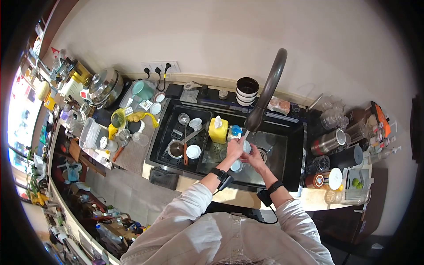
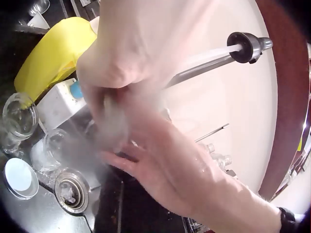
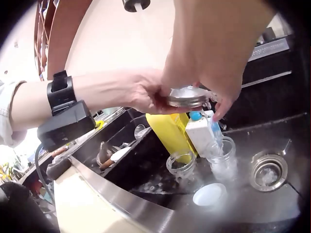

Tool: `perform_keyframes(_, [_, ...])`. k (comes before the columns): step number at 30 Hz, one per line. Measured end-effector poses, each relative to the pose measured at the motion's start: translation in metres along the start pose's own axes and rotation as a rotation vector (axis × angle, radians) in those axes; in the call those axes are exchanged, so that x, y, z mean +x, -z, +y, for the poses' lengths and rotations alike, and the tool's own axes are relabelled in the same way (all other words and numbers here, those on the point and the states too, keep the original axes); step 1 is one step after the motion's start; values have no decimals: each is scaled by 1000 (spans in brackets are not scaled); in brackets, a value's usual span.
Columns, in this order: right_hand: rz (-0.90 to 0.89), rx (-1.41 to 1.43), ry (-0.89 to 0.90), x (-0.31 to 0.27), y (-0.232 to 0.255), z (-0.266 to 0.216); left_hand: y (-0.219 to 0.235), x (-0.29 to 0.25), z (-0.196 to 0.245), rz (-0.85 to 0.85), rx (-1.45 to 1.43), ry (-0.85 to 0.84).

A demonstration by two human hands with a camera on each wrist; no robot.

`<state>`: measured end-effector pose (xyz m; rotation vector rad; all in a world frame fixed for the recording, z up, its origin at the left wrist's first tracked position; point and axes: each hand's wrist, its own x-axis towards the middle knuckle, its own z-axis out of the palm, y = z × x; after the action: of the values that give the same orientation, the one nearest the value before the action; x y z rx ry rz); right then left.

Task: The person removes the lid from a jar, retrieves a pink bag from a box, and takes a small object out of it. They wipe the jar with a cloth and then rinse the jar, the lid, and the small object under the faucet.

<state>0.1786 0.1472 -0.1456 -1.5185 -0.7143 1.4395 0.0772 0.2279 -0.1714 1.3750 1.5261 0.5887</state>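
Under the dark faucet, both hands hold a round lid over the sink; water runs from the spout. The lid has a metal rim and a pale inside in the right wrist view. My left hand grips its left side, and my right hand has its fingers on the other side. Both hands partly cover it. In the left wrist view, the left hand and right hand are close together and blurred. Glass jars and a white lid stand below in the sink.
A yellow bottle and a white, blue-capped container stand beside the hands. The left basin holds a drying load with a white bowl. Stacked bowls are behind the sink; a steel flask and glassware stand right.
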Motion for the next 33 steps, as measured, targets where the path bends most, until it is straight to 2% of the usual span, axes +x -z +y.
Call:
perform_keyframes(2, [-14,79,-86,13,9,11,2,-2,-1,-19,-1,-29])
perform_keyframes(5, [55,11,-72,32,18,31,-7,2,-24,-77,-9,-131])
perform_keyframes(8, [176,-52,21,25,9,20,7,-13,-2,-88,71,-117])
perform_keyframes(11, [270,-175,85,22,3,10,11,-10,-3,-131,-6,21])
perform_keyframes(14, [349,-483,213,29,3,23,0,-10,-10,-107,68,-45])
perform_keyframes(17, [303,-591,258,10,-7,5,-13,4,-19,-319,-368,71])
perform_keyframes(20, [230,-552,356,-6,-17,-8,3,-9,10,-333,-758,466])
perform_keyframes(21, [239,-535,379,-4,-16,-6,2,-3,6,-407,-831,475])
perform_keyframes(24, [257,-482,445,5,-17,4,-7,0,-3,-450,-860,392])
perform_keyframes(27, [240,-578,446,9,-15,7,-14,-4,-4,-316,-910,295])
perform_keyframes(30, [273,-608,349,20,-18,9,-19,4,-16,-326,-1053,353])
perform_keyframes(33, [315,-549,326,22,-28,7,-15,0,-18,-309,-1101,391])
